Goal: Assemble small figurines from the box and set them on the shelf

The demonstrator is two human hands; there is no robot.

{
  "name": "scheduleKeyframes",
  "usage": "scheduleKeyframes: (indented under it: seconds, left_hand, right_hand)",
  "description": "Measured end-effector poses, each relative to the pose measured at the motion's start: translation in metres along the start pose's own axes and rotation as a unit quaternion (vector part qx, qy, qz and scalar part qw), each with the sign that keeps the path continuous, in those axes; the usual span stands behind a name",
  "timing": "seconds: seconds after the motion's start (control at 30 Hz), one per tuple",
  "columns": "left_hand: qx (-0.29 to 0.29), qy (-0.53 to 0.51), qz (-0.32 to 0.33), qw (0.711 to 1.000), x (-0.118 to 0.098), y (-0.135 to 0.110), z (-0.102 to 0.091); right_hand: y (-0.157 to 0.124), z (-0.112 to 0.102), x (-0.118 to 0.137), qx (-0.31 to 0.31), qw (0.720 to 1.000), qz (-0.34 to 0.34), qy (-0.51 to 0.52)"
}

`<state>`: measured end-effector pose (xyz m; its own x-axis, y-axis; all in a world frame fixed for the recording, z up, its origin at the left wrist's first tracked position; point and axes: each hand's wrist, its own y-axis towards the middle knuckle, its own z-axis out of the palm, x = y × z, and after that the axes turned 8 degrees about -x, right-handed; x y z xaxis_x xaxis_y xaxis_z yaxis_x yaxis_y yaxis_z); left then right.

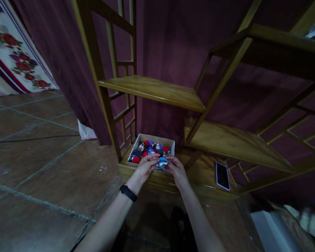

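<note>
Between my two hands is a small blue figurine (162, 162) with white and dark markings; its exact kind is too small to make out. My left hand (146, 165), with a black band (128, 193) on the wrist, pinches its left side. The fingers of my right hand (176, 167) close on its right side. Just behind my hands sits an open cardboard box (166, 141) on the bottom shelf, holding several small red, purple, black and white figures (150, 148). My hands cover part of the box's front edge.
A wooden shelf unit (152, 91) rises around the box, with a middle board just above it. To the right, a phone (222, 176) lies on the low shelf. Dark red curtains (162, 42) hang behind. A thin black cable (34, 138) crosses the tiled floor (55, 189) at left.
</note>
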<state>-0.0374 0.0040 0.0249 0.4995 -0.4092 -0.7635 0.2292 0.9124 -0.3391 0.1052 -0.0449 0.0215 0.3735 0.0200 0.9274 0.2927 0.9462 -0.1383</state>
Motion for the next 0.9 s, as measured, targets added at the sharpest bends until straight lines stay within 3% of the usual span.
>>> scheduleKeyframes:
  seconds: [0.43, 0.9]
  left_hand:
    - [0.010, -0.016, -0.020, 1.000, 0.009, 0.003, 0.001]
    - [0.008, -0.030, -0.006, 0.999, 0.013, 0.004, 0.002]
  right_hand:
    - [0.004, 0.001, -0.003, -0.062, 0.996, 0.028, 0.063]
    - [0.002, 0.003, -0.003, -0.041, 0.996, 0.044, 0.067]
